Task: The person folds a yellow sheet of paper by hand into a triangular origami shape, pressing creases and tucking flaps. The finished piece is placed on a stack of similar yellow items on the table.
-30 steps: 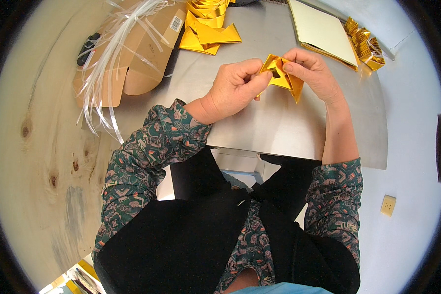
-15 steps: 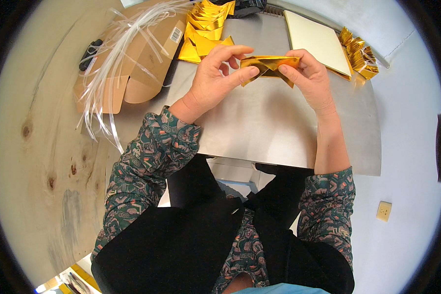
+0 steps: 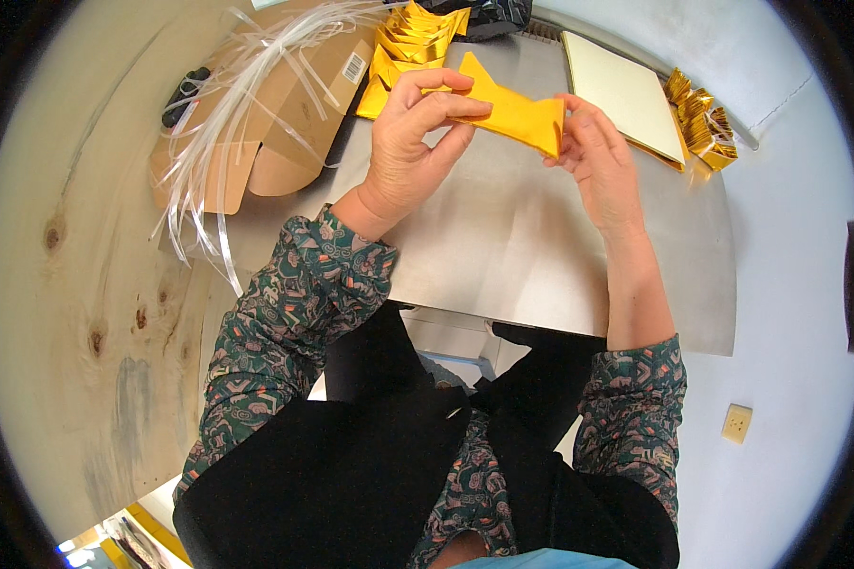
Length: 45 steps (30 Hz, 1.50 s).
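A folded piece of gold foil paper (image 3: 517, 116) is held up between my two hands over the grey metal tabletop (image 3: 503, 256). My left hand (image 3: 413, 142) grips its left part, fingers over the front. At its right end, my right hand (image 3: 593, 152) pinches the edge with the fingertips; the thumb is partly hidden. A pointed flap stands up at the upper left of the piece. Just beyond my left hand lies a row of overlapping folded gold foil pieces (image 3: 417, 38).
On the left an open cardboard box (image 3: 299, 142) carries a bundle of white plastic ribbons (image 3: 209, 123). A cream sheet stack (image 3: 626, 95) lies at the far right, beside bundled gold folded pieces (image 3: 702, 119). A black plastic bag (image 3: 493, 17) sits at the back.
The gold foil piece has been turned: its flat bright side and a raised pointed flap now show, where folded dark-shaded edges showed before. My right hand has shifted to its right end.
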Available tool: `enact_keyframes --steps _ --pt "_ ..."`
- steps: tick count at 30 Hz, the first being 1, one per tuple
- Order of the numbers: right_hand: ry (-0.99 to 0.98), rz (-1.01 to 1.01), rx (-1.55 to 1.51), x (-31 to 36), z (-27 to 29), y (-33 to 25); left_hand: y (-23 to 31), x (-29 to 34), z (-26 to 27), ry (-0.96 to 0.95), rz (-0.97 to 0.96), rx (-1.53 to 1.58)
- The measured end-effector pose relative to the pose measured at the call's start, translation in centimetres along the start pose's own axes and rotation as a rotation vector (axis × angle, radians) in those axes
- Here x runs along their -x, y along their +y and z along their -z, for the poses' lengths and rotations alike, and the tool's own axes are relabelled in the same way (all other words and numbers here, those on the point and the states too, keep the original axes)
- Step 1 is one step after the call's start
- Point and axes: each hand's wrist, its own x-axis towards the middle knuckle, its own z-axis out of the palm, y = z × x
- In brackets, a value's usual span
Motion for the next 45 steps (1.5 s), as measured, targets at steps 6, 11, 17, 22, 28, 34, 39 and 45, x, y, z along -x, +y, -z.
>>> enact_keyframes --steps 6,11,17,22,28,34,39,45 --pt "-0.018 0.106 0.205 0.0 -0.1 0.6 0.7 -0.2 -1.1 0.124 0.312 0.494" --pt "0.027 0.249 0.308 0.5 -0.4 1.3 0.7 0.2 -1.0 -0.035 0.809 0.749" --pt "0.042 0.517 0.640 0.4 -0.5 1.0 -0.3 0.4 -1.4 -0.051 0.804 0.683" --pt "0.016 0.557 0.800 0.5 -0.6 1.0 -0.7 0.4 -1.1 -0.013 0.747 0.639" --pt "-0.058 0.566 0.778 0.3 -1.1 1.6 -0.9 0.4 -1.2 0.022 0.755 0.642" --pt "-0.097 0.237 0.516 0.7 -1.4 2.3 -0.7 0.9 -1.6 -0.055 0.685 0.495" --pt "-0.124 -0.095 0.367 0.9 -1.2 2.2 -0.9 1.1 -1.4 -0.128 0.703 0.403" --pt "0.056 -0.051 0.096 0.6 -1.6 2.2 -0.6 2.1 -2.7 -0.238 0.388 0.424"
